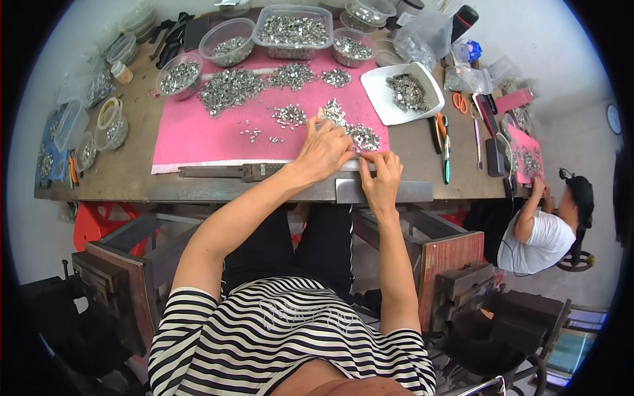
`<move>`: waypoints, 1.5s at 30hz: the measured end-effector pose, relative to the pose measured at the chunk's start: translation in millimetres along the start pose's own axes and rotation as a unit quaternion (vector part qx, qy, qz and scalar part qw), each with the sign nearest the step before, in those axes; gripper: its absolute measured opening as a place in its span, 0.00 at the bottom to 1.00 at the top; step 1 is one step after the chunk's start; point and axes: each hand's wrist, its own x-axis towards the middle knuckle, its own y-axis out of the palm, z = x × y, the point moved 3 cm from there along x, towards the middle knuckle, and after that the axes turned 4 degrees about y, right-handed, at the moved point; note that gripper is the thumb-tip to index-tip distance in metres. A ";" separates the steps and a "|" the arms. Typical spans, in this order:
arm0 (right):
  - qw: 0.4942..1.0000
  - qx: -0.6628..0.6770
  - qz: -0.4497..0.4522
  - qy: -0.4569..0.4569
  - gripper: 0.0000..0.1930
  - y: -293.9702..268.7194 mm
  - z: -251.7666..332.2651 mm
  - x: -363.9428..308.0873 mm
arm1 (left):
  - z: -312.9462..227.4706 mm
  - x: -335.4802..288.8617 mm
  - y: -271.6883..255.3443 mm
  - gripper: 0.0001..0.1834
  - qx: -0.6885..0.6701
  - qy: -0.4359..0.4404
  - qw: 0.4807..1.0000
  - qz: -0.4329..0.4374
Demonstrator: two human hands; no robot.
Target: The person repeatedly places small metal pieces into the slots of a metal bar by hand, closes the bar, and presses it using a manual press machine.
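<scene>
At your far left, pliers (72, 173) lie near a tub (115, 137) of small silver pieces. On the pink mat (181, 132), a dark bar (211, 171) runs along the near edge, below loose heaps. Your left hand (325, 150) is over the mat with fingers bent, just beside the near heap (364, 137) of pieces; whether it pinches one, I cannot tell. Your right hand (382, 181) is next to it, thumb and forefinger close together near the mat's edge; what they pinch, if anything, is too small to tell. A steel plate (413, 191) lies under that hand. Further right are a tray (376, 89) of darker pieces, scissors (459, 102) and a co-worker (538, 237).
</scene>
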 end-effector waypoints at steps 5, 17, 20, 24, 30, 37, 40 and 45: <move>0.999 -0.029 -0.009 0.025 0.04 5.6 -2.3 -0.8 | 2.7 -1.1 -10.1 0.06 -0.015 -0.007 1.000 -0.025; 0.998 -0.053 -0.029 0.016 0.06 12.2 -5.3 -5.9 | 0.1 1.9 -4.6 0.05 0.017 -0.006 0.999 0.028; 0.998 -0.050 -0.028 0.017 0.06 11.2 -4.0 -6.3 | 5.0 0.6 -11.2 0.04 0.007 -0.008 1.000 0.020; 0.998 -0.050 -0.027 0.020 0.06 10.9 -3.8 -6.7 | -0.1 3.7 -9.4 0.04 -0.001 0.011 1.000 0.001; 0.998 -0.051 -0.024 0.022 0.07 10.6 -3.6 -4.0 | 2.7 4.9 -8.0 0.03 -0.010 0.029 0.999 0.044; 0.998 -0.052 -0.025 0.026 0.06 10.5 -4.8 -4.0 | 5.2 9.7 -9.6 0.03 -0.028 0.010 0.999 0.021; 0.998 -0.052 -0.024 0.030 0.06 11.0 -4.3 -4.8 | 2.5 8.5 -6.7 0.03 -0.017 0.035 0.998 0.050; 0.998 -0.050 -0.019 0.028 0.06 11.1 -1.7 -5.2 | -0.3 6.3 -9.8 0.03 0.037 0.080 0.994 0.062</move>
